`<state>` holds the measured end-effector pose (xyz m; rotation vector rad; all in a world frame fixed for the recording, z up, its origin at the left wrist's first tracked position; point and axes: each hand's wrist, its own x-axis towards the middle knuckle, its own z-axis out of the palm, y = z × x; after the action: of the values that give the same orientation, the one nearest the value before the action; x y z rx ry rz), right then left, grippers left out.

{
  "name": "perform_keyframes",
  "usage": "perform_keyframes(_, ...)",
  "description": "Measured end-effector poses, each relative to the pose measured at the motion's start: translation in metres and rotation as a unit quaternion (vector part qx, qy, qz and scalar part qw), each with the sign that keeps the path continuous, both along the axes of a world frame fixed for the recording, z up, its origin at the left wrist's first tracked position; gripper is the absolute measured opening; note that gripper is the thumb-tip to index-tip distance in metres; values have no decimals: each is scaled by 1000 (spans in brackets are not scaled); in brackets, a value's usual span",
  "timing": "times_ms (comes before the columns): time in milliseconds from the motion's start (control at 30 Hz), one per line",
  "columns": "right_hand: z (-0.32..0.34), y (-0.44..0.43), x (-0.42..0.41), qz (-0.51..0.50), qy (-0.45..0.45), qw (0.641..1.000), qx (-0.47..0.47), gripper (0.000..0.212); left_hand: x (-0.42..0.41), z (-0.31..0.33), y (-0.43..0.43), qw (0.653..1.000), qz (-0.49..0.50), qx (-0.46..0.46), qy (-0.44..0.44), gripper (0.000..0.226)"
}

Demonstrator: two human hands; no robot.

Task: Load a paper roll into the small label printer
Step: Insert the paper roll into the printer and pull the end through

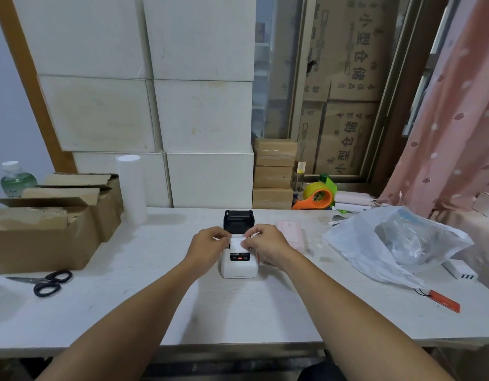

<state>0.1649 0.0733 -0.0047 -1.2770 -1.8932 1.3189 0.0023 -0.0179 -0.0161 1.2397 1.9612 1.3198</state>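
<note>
A small white label printer [239, 266] stands mid-table with its black lid [238, 220] flipped open at the back. A white paper roll [237, 243] lies in the open bay, a strip of paper showing over the front. My left hand [207, 242] pinches the roll's left end. My right hand [262, 240] pinches its right end and the paper edge. The fingers hide most of the roll.
An open cardboard box [53, 224] and black scissors [49, 281] lie at the left, a tall white tube [132, 188] behind. A pink device [291, 232], a plastic bag [397, 243], a tape dispenser [317, 196] and an orange tag [444, 301] are at the right. White boxes [204, 114] are stacked behind.
</note>
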Motion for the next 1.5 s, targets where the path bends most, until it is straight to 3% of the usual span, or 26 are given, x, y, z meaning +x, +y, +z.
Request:
perform_keyframes(467, -4, 2, 10, 55, -73, 992, 90, 35, 1, -4, 9, 999, 7, 14, 51, 8)
perform_keyframes(667, 3, 1, 10, 73, -125, 981, 130, 35, -1, -4, 8, 986, -25, 4, 166, 14)
perform_keyframes(900, -4, -3, 11, 75, -159, 966, 192, 45, 1, -5, 11, 976, -24, 1, 219, 15)
perform_keyframes(1367, -1, -14, 13, 103, -230, 937, 244, 49, 5, -4, 12, 963, -26, -26, 266, 25)
perform_keyframes(1500, 5, -15, 13, 96, -229, 939, 237, 46, 2, -2, 11, 969, -33, -26, 243, 21)
